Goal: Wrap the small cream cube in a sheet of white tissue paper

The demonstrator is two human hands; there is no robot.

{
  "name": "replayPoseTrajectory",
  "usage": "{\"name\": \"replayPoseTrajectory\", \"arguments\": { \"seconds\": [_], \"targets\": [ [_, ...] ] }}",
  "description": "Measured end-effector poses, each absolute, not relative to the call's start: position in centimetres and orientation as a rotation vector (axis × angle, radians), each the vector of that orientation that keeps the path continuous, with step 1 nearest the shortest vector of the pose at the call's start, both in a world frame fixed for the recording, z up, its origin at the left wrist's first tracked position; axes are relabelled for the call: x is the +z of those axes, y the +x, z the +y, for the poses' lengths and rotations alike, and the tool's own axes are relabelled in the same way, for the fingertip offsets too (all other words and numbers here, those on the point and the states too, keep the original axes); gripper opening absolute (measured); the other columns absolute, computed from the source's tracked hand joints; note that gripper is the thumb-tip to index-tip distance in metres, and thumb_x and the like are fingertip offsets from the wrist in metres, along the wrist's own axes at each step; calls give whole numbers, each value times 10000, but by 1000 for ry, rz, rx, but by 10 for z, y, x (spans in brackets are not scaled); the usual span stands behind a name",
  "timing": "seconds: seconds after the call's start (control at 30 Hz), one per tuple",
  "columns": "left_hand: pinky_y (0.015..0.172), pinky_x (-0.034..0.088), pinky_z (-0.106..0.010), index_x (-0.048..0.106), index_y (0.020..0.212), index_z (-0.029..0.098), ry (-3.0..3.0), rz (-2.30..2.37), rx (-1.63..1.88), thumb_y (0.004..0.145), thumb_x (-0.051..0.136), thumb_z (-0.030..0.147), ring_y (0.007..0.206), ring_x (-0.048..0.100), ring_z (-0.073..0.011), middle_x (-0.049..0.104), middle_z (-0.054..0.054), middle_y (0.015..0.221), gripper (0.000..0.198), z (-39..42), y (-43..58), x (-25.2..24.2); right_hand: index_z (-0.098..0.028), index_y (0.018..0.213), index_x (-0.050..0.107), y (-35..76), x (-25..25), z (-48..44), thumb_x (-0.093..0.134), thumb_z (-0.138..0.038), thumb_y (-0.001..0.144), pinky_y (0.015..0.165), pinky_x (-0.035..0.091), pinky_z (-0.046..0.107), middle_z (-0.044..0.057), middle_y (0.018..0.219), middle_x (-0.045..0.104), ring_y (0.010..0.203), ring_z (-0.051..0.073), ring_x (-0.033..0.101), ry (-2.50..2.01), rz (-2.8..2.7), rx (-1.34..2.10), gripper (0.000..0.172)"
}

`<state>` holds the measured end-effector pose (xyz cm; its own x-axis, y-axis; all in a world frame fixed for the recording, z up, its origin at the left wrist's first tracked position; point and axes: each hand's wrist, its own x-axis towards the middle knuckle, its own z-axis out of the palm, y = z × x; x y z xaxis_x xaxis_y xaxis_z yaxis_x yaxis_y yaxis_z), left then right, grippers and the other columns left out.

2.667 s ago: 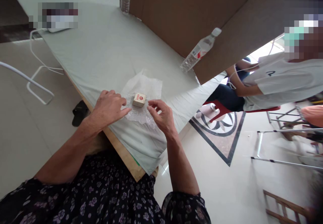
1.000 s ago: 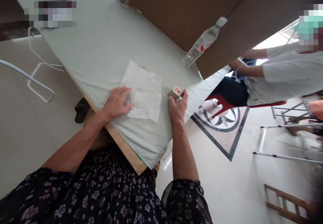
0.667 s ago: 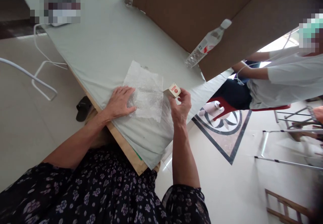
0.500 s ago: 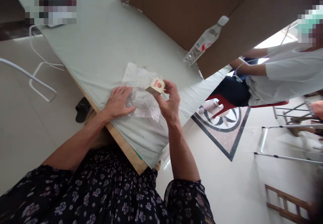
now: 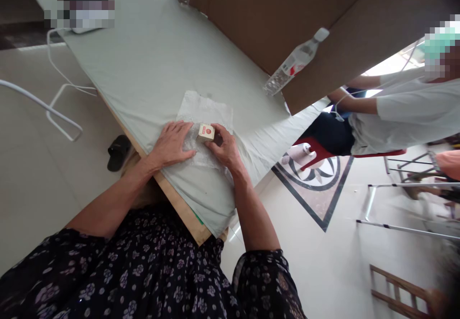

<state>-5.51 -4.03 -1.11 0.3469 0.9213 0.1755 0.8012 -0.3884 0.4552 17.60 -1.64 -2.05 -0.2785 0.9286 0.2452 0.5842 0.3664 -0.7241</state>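
Now a small box (image 5: 206, 132) in the right hand (image 5: 226, 149).

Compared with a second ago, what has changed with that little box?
The box has moved to the left, from beside the wrap to over its middle. The right hand carried it there and still has hold of it. The left hand stayed spread on the wrap's left side, and the bottle is still beside the cardboard.
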Motion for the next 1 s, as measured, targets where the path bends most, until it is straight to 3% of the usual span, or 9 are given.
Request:
{"name": "replayPoseTrajectory", "arguments": {
  "seconds": [0.57,0.73,0.83,0.93,1.0],
  "targets": [
    [1299,262,-573,459,1542,179,2324,1511,626,810,693,444,1510,444,-404,537,-187,1584,813,-39,-58,-14,-276,1459,561,175,-25,-21,726,-365,873,1152,470,537,105,1444,690,1303,306,655,-1301,-1954,608,615],
    [1292,268,-584,485,1524,208,2305,1488,640,796,695,442,1502,455,-404,556,-167,1571,793,-40,-58,-13,-286,1297,661,183,0,-63,684,-394,941,1093,487,512,92,1331,738,1263,302,658,-1268,-1979,428,373],
    [1292,271,-580,502,1509,203,2294,1494,667,812,672,438,1488,472,-399,571,-168,1554,755,-40,-58,-12,-277,1252,695,183,8,-95,754,-385,908,1065,484,503,97,1332,742,1243,316,659,-1200,-2252,384,365],
    [1278,304,-578,526,1487,186,2265,1497,722,840,637,443,1463,499,-393,583,-174,1541,705,-38,-59,-12,-256,1204,720,175,1,-110,728,-286,928,1063,465,507,119,1399,717,1253,323,646,-1238,-2384,250,279],
    [1269,331,-568,543,1473,179,2236,1488,767,861,616,447,1457,512,-378,592,-173,1534,672,-38,-63,-13,-249,1112,737,169,-7,-110,623,-208,985,1043,461,490,110,1327,756,1182,296,673,-1269,-2358,172,176]
  ]
}}
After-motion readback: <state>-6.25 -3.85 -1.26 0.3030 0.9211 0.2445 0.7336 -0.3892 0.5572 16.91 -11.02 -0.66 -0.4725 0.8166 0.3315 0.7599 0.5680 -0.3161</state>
